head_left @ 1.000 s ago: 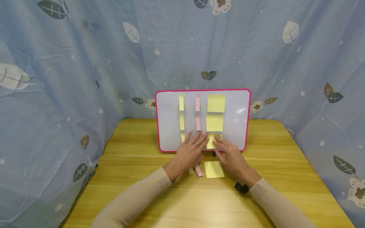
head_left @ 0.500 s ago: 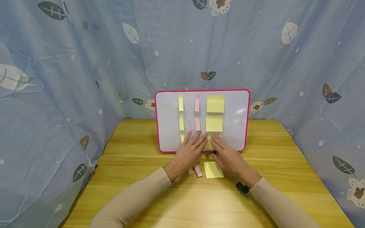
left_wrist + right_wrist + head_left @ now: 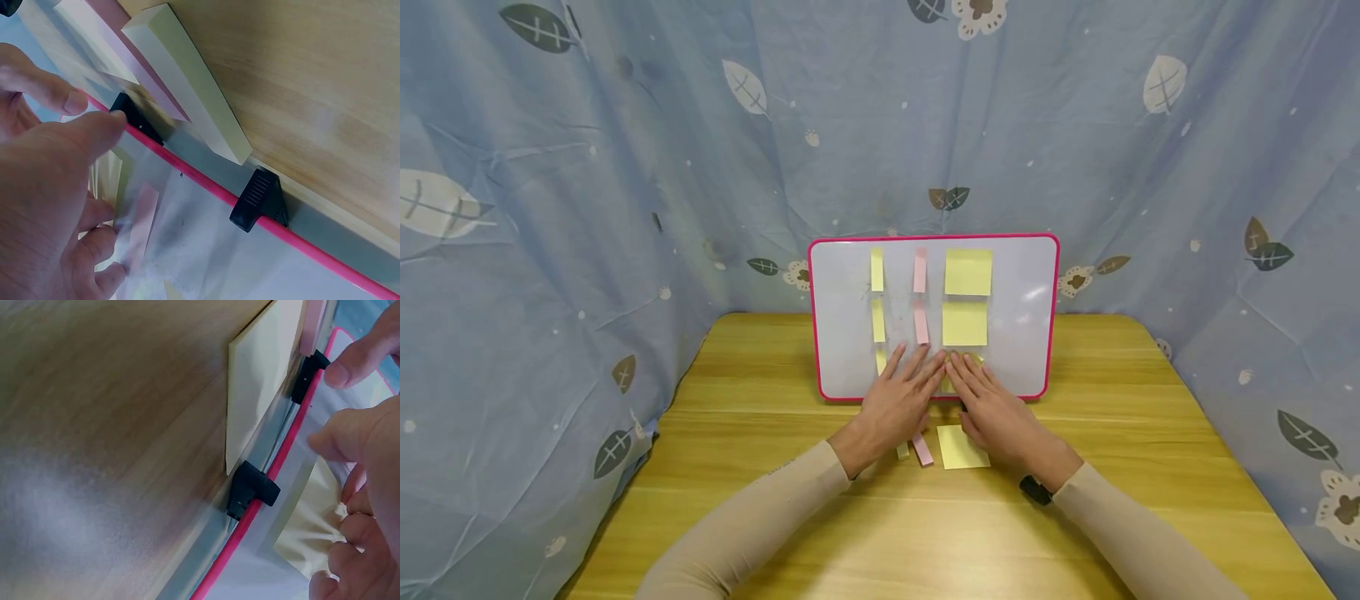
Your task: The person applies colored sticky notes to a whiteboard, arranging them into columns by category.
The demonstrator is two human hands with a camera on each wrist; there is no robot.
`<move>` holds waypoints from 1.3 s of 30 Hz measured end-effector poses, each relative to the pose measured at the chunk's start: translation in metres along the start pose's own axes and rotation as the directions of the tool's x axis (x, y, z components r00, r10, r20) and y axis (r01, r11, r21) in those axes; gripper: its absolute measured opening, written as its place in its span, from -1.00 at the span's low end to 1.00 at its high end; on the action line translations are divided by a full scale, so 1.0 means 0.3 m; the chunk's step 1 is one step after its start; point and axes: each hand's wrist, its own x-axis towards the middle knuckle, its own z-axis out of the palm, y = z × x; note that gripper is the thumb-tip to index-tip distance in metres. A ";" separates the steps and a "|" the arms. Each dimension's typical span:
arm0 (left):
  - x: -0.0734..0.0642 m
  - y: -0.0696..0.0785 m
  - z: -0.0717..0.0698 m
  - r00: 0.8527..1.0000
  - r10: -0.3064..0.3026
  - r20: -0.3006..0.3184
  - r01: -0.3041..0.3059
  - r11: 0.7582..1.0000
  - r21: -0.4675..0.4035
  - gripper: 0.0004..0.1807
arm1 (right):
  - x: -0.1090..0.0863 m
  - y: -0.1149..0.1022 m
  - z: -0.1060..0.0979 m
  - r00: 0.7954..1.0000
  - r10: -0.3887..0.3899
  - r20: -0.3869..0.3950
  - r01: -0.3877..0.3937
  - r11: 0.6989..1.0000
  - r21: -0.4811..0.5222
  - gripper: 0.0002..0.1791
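Observation:
A white board (image 3: 1015, 333) with a pink rim stands upright on the table. My left hand (image 3: 897, 407) lies against its lower part with the fingers spread and straight, their tips near the lower square note. Beside it, my right hand (image 3: 1006, 421) presses extended fingers on that yellow sticky note (image 3: 306, 528), which looks wrinkled in the right wrist view and is mostly covered in the head view. Both hands' fingertips meet or nearly meet there. Higher on the board are two yellow square notes (image 3: 967, 272), pink strips (image 3: 921, 271) and yellow strips (image 3: 877, 271).
On the wooden table (image 3: 760, 375) before the board lie a yellow square note pad (image 3: 955, 450), a pink strip pad (image 3: 922, 450) and a yellow strip pad (image 3: 187, 87). Black feet (image 3: 250, 487) grip the board's lower rim. A patterned blue curtain (image 3: 850, 108) surrounds the table.
My right hand's fingers have straightened and slid left across the lower yellow sticky note, toward my left hand. The left hand has stayed in place.

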 end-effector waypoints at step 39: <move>-0.004 -0.001 -0.001 0.999 -0.023 -0.023 0.023 1.000 -0.008 0.08 | -0.085 0.049 -0.024 0.990 0.136 0.041 -0.131 0.985 -0.111 0.06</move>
